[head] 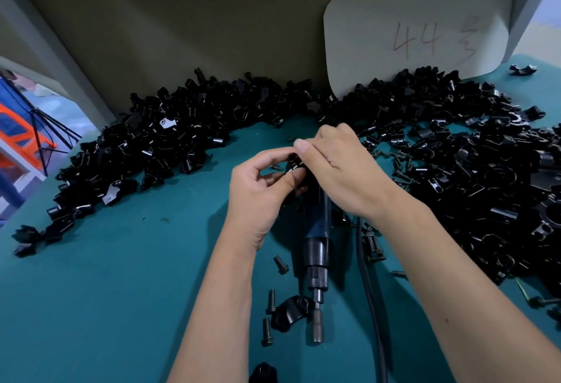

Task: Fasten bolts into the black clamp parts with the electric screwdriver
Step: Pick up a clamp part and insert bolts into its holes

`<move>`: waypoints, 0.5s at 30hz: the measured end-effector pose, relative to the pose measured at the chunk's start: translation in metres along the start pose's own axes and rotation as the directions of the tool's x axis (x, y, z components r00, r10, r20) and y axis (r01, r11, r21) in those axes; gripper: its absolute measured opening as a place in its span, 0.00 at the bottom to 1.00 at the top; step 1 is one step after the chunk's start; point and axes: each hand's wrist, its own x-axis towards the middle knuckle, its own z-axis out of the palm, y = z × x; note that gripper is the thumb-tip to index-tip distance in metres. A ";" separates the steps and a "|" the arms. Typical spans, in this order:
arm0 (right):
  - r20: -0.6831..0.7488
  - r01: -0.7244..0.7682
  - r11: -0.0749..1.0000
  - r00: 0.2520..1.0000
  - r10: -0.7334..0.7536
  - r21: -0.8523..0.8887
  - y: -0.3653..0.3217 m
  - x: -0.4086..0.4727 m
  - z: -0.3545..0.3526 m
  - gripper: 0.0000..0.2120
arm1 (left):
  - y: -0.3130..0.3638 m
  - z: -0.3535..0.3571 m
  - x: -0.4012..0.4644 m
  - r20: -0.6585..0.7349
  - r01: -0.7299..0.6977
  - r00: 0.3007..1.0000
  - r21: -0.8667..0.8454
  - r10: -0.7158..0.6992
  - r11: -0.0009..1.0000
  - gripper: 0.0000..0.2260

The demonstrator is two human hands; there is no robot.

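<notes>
Teal matting covers the workbench (106, 276), seen from a head-worn camera looking down at two bare forearms. Both hands meet over the middle of the bench around one small black clamp part (294, 161): the left hand (258, 194) has thumb and curled fingers pinching it from below, and the right hand (337, 170) has thumb and forefinger closed on its top, perhaps on a bolt, though the fingers hide what sits between them. Directly beneath the hands lies the electric screwdriver (315, 249), untouched, its blue-black body pointing toward the viewer and its bit end (317, 326) nearest the bottom edge; the hands cover its far end. A black cable (368, 291) runs beside it on the right. Next to the bit sits a single curved clamp piece (291, 311), with loose bolts (270, 300) scattered close by (several more lie under the right forearm). A broad heap of black clamp parts (170, 136) arcs across the back of the bench, deepest at the right, where individual pieces blur together. A pale card (416, 27) with "44" handwritten leans on the grey back panel (182, 18). Another dark object (263, 373) is cut off at the bottom edge and cannot be identified.
</notes>
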 end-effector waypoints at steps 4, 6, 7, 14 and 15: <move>-0.015 -0.034 0.998 0.999 0.035 0.052 0.001 0.002 0.002 0.22 | 0.003 0.000 0.000 0.000 -0.012 1.000 -0.031 0.012 0.999 0.12; -0.093 -0.065 0.996 0.993 0.070 0.056 0.001 0.003 0.004 0.26 | 0.005 0.004 0.000 -0.022 0.003 1.000 -0.051 -0.005 0.999 0.12; -0.113 -0.069 0.997 0.991 0.073 0.038 0.002 0.003 0.003 0.26 | 0.005 0.005 0.000 -0.031 0.010 0.999 -0.052 -0.012 0.999 0.12; -0.139 -0.086 0.996 0.987 0.083 -0.011 0.001 0.003 0.000 0.27 | 0.000 0.009 0.001 -0.009 -0.030 0.999 0.067 0.031 0.997 0.11; -0.159 -0.119 0.992 0.981 0.110 -0.043 -0.002 0.004 0.001 0.30 | 0.000 0.009 0.002 -0.011 -0.033 0.999 0.101 0.035 0.994 0.11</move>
